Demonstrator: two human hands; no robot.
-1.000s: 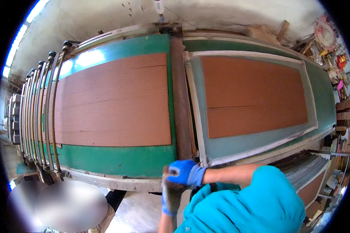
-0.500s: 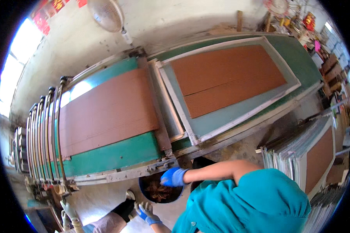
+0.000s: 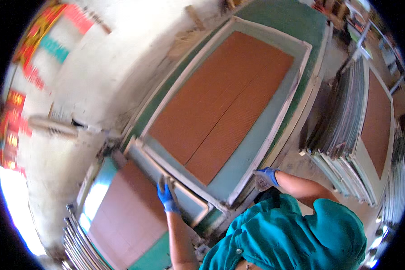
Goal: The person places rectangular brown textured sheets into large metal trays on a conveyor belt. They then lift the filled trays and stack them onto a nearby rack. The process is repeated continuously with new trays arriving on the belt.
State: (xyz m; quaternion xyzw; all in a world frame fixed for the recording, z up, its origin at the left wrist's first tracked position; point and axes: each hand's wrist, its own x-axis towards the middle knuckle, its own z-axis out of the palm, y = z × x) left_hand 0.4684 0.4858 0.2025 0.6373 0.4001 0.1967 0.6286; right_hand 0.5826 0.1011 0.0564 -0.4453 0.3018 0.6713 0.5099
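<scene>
Fingers (image 3: 161, 182) of left hand (image 3: 168, 196) and right hand (image 3: 266, 177) blur near white frame (image 3: 278, 121), grip unclear.

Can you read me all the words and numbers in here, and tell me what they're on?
None can be read.
Red paper signs on the wall: too blurred.
Red-and-gold banner above them: too blurred.
Large brown panel: no writing that I can see.

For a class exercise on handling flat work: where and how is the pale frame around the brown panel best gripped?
Grip the pale frame, I'd suggest, by its near short rail and adjoining right-hand rail, one hand each, from the picture's lower edge. It lies flat on the green table; narrow rails border the brown panel, and their shared corner points that way.
</scene>
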